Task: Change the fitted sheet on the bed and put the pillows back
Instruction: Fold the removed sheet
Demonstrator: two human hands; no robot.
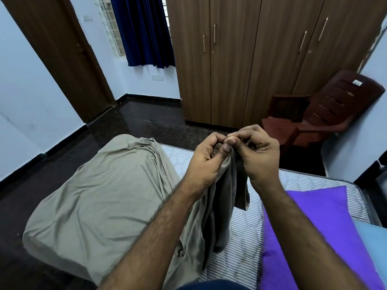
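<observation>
- Grey-olive fitted sheet (pixel 100 189) covers the left half of the bed, lower left of the frame; its near-right part is gathered into a bunch that rises to the hands at centre.
- Left hand (pixel 206 160) has fingers curled, thumb pressing on the bunched edge of the sheet.
- Right hand (pixel 258 151) pinches the same edge, thumb and forefinger closed on it, just touching the left hand's fingertips. What lies between the fingers is hidden by the knuckles.
- A darker strip of cloth (pixel 241 189) hangs below the right hand; cannot tell if it is the sheet's underside or hem.
- Striped mattress (pixel 236 243) is bare at centre and right, from the far edge down to the lower frame.
- Purple cloth (pixel 320 222) lies on the mattress at lower right, partly hidden under the right forearm and cut by the lower edge.
- Pale blue item (pixel 374 243) at far lower right, cut off; cannot tell what it is.
- Brown plastic chair (pixel 326 109) at middle right, beside the wooden wardrobe (pixel 251 59) at upper centre.
- Blue curtain (pixel 144 30) at upper left of centre, top cut off; brown door (pixel 56 51) at upper left.
</observation>
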